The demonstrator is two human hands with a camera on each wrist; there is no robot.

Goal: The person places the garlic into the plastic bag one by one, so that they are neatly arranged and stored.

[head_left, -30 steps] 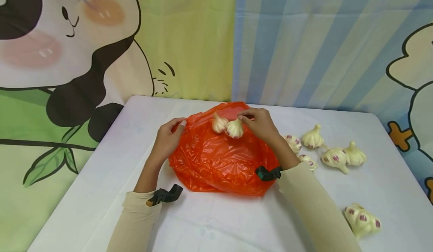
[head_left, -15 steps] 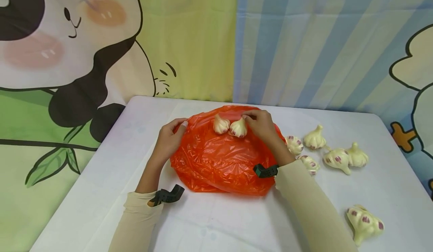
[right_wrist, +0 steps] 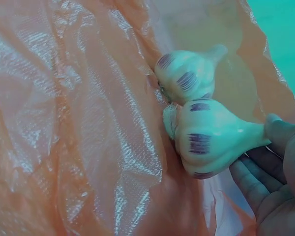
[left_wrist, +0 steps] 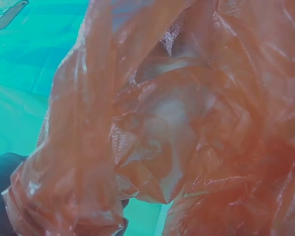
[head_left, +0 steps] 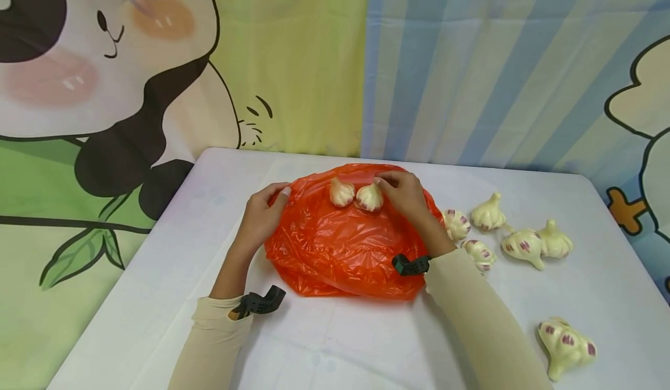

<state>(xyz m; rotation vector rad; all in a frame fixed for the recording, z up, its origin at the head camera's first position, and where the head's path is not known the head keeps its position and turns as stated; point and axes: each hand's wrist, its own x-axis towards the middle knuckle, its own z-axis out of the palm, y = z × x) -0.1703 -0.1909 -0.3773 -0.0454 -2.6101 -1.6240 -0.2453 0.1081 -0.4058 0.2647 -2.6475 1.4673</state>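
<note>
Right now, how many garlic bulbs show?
8. Two garlic bulbs against the red bag, one held by the right hand; five clustered at right; one at lower right. The bag may hide more.

Bag [head_left: 340, 250], garlic [head_left: 566, 344] on seemingly covered table [head_left: 361, 349]

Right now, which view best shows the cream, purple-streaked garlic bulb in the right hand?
Right wrist view: the garlic bulb is large, its purple streaks clear. Head view shows it smaller; in left wrist, crinkled red plastic leaves it indistinguishable.
</note>
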